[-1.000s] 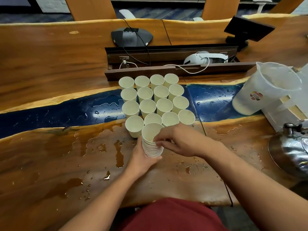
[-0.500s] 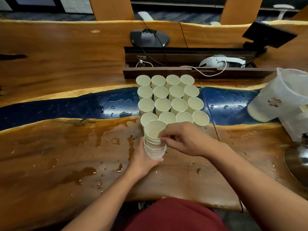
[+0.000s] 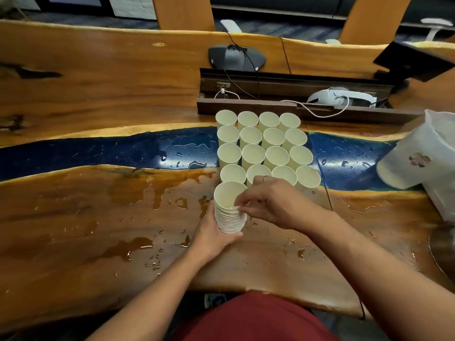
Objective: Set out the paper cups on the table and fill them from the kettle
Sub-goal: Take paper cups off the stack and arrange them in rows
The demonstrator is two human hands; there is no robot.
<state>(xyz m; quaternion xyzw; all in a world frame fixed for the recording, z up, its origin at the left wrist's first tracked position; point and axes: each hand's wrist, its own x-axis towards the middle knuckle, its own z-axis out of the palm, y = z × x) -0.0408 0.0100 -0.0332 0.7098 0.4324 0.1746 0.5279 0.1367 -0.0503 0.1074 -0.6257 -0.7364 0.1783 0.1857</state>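
The left hand (image 3: 216, 238) wraps its curled fingers around the lower part of a tall stack of nested cream-white paper cups (image 3: 229, 210), gripping it from the near-left side. The right hand (image 3: 273, 205) meets the stack from the right, its fingertips (image 3: 240, 205) pinching the rim of the top cup; a ring shows on one finger. The stack stands upright, long axis vertical, mouth facing up, its base hidden by the left hand.

Just beyond the stack, sixteen single cream-white paper cups (image 3: 264, 146) stand upright in a block of four rows of four, rims close together or touching. The stack sits at the near-left corner of this block.

All rest on a glossy wooden slab table with a blue resin band (image 3: 98, 153); the block straddles the band. Puddles and drops of water (image 3: 128, 247) lie left of and nearer than the stack. Right of the block sits a tilted translucent white plastic jug (image 3: 418, 156). Beyond the block runs a dark cable trough (image 3: 283, 104) holding a white headset (image 3: 339, 97), with a grey conference speaker (image 3: 236, 57) behind it.
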